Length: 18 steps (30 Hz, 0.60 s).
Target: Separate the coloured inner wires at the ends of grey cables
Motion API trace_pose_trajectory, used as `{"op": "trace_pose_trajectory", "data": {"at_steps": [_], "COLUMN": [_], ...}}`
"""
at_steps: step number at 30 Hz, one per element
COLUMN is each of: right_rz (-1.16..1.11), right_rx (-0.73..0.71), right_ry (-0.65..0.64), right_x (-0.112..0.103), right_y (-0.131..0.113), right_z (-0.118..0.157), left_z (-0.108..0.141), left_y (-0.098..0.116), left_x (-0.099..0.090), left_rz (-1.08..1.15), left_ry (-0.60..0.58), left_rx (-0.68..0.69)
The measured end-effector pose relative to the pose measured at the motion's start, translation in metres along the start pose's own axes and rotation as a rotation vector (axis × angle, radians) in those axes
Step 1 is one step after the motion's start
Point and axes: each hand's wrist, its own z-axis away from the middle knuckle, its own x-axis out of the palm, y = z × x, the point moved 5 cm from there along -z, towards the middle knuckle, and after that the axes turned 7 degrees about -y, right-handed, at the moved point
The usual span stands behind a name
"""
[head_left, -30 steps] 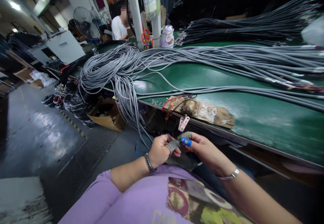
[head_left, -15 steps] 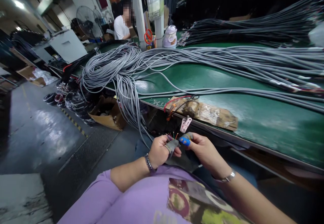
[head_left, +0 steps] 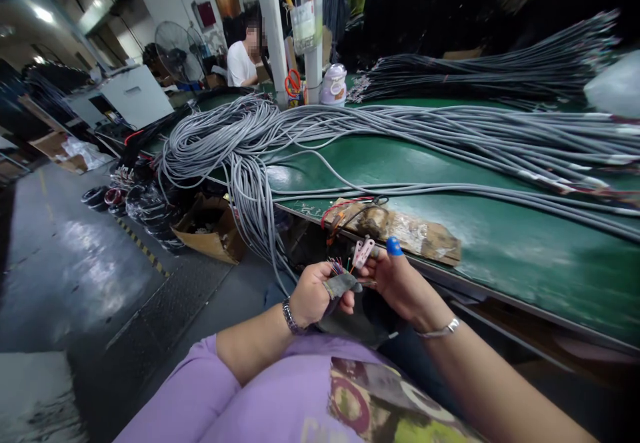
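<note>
My left hand (head_left: 314, 295), with a grey covering on the thumb, is closed round the end of a cable. Thin coloured wires (head_left: 341, 266) fan out above its fingers, one orange and others reddish or purple. Just to the right, my right hand (head_left: 404, 288) is open, its thumb raised and capped with a blue finger cover (head_left: 393, 246). Its other fingers point toward the wires, partly hidden. A pink clip (head_left: 363, 252) stands at the table edge, right behind those fingertips.
Grey cables (head_left: 215, 139) lie coiled on the green table (head_left: 480, 223) and hang over its edge. A taped wooden board (head_left: 440, 243) carries red and black leads. Black cable bundles (head_left: 450, 73) lie at the back. A person (head_left: 241, 63) sits beyond the post; a cardboard box (head_left: 213, 236) is below.
My right hand has drawn back from the left hand's fingertips; its thumb has lifted and its pinch has come apart. My left hand keeps its hold on the wires.
</note>
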Motion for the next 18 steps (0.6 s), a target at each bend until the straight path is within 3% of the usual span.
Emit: {"op": "trace_pose_trajectory", "data": {"at_steps": [7,18], "right_rz": [-0.056,-0.095], "right_rx": [-0.026,-0.031], "right_ry": [-0.051,0.017], "right_x": [0.003,0.004], "right_y": [0.003,0.007], "right_z": [-0.010,-0.011], "left_z": [-0.013,-0.012], "left_y": [-0.005,-0.012], "left_x": [0.010,0.009], "left_rz": [0.049,0.043], "left_ry": [-0.038,-0.017], "left_rx": [-0.041,-0.113]}}
